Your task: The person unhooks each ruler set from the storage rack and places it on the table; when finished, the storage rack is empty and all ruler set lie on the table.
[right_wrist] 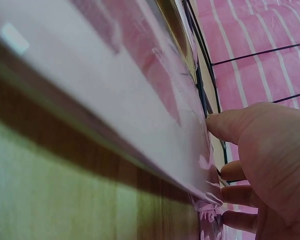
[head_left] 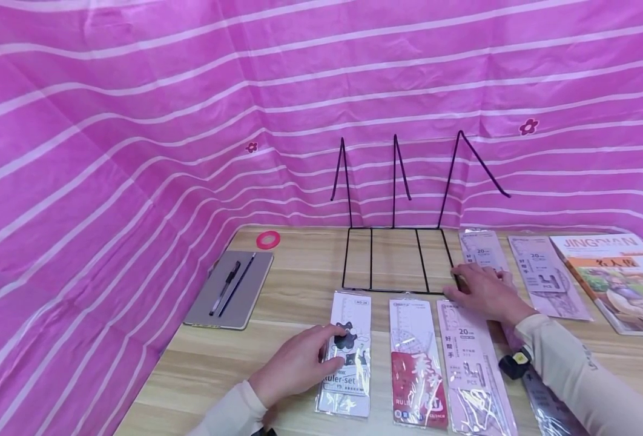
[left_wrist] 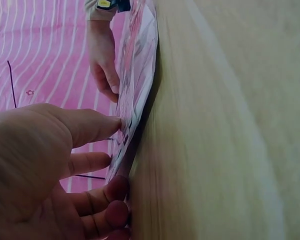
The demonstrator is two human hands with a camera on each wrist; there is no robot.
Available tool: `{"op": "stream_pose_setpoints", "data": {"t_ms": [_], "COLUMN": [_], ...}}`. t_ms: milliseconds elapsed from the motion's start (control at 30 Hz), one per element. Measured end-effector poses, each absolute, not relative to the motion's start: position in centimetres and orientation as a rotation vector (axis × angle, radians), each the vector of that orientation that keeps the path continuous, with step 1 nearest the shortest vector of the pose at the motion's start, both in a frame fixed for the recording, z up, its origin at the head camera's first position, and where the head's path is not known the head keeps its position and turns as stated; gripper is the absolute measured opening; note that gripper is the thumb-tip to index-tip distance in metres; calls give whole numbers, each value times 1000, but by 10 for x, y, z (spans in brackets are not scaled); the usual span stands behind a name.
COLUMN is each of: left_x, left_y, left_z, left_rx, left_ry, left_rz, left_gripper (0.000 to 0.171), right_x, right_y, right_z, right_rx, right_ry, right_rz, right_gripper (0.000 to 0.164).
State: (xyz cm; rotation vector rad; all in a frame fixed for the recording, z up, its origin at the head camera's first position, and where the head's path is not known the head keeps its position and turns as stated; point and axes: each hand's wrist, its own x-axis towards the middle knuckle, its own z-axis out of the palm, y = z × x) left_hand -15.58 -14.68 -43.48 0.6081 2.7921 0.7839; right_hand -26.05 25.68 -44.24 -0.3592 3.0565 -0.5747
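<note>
My left hand (head_left: 302,363) lies over the left edge of a clear-wrapped ruler set (head_left: 349,387) with a black flower print. Its thumb and forefinger touch the front, and the other fingers bend beside the edge in the left wrist view. My right hand (head_left: 487,292) rests at the lower end of a pink ruler pack (head_left: 481,245), its thumb by the black wire rack's (head_left: 387,291) front right corner. Just below it lies another pink ruler pack (head_left: 471,363). A red-and-white ruler pack (head_left: 416,363) sits between the hands.
Under the right forearm lies a further wrapped pack (head_left: 553,406). To the right are another pink pack (head_left: 550,278) and a magazine (head_left: 621,278). At left, a grey notebook (head_left: 201,309) bears two pens; a red tape ring (head_left: 268,240) lies behind. Three bent wires rise from the rack.
</note>
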Motion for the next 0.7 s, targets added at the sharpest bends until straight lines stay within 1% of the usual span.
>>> {"op": "stream_pose_setpoints", "data": {"t_ms": [233,367,500,700], "left_x": [-155,-157,-164,-186], "left_y": [-149,-150,-152,-157], "left_z": [-436,-434,-429,-419], "left_rx": [632,630,610,638], "left_ry": [2848,2838,2823,2857], "left_rz": [671,683,769,840], "left_gripper": [49,50,49,51], "right_x": [-260,-261,-262,-263], "right_y": [254,254,254,252], "right_z": [-441,-441,-440,-441], "right_rx": [-350,-337,-340,-326], "right_ry": [3057,3046,3044,3036], "right_rz": [-580,-580,-580,-600], "right_gripper": [69,69,70,69]}}
